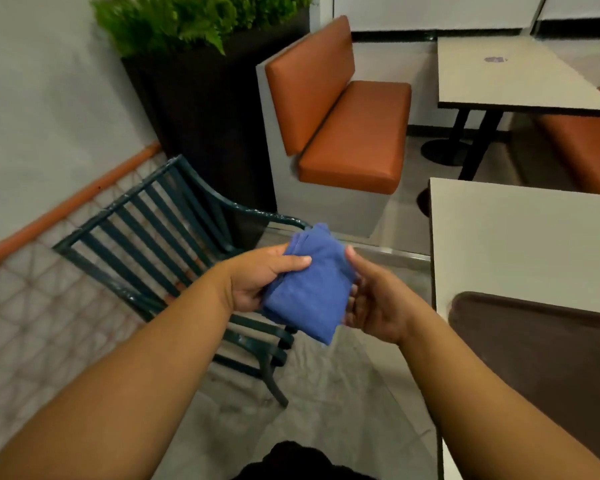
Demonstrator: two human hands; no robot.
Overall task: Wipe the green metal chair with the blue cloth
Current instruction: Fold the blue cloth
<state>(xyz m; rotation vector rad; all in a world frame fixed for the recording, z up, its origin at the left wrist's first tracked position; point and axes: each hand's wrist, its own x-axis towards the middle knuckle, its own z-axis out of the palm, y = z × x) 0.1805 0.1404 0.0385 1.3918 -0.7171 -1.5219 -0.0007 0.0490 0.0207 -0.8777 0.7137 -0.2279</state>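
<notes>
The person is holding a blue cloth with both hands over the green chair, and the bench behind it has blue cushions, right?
Not quite: the bench cushions are orange, not blue. The head view shows it. The rest holds: the left hand and right hand both hold the blue cloth above the green chair.

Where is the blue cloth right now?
The blue cloth is mid-frame, held between the left hand and right hand, in front of the green chair.

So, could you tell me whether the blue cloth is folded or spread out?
Folded: the blue cloth is a compact bundle held between both hands.
</notes>
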